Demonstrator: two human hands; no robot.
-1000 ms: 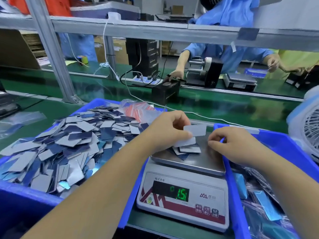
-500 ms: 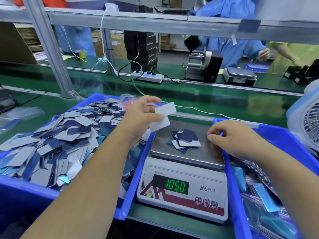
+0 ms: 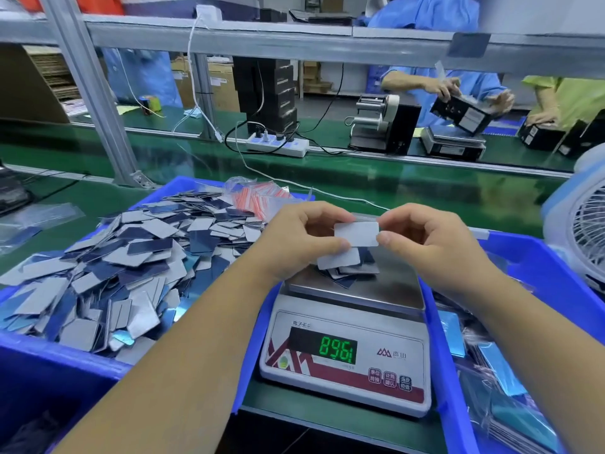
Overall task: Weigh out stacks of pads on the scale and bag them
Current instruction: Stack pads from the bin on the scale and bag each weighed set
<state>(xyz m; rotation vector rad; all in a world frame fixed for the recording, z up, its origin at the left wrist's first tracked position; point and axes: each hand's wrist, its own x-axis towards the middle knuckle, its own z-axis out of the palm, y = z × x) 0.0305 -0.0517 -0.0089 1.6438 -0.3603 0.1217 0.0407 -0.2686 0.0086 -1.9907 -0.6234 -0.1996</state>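
Observation:
A white digital scale [image 3: 347,365] stands between two blue bins, and its green display reads 896. A small heap of grey and dark blue pads [image 3: 352,273] lies on its steel pan. Above the pan my left hand [image 3: 301,239] holds two grey pads: the upper pad [image 3: 357,233] and a lower pad [image 3: 339,262] under the thumb. My right hand [image 3: 422,239] pinches the right end of the upper pad between thumb and forefinger. The left blue bin [image 3: 39,362] is heaped with loose pads [image 3: 108,273].
Clear bags with red strips [image 3: 262,198] lie at the left bin's back corner. The right blue bin [image 3: 458,404] holds filled bags [image 3: 504,381]. A fan [image 3: 586,231] stands at far right. Beyond are a green conveyor [image 3: 393,191], a power strip [image 3: 278,144] and other workers.
My left hand has brought its two pads back over the scale pan. My right hand has left the bin's edge and taken the upper pad's right end. The reading fell from 1050 to 896.

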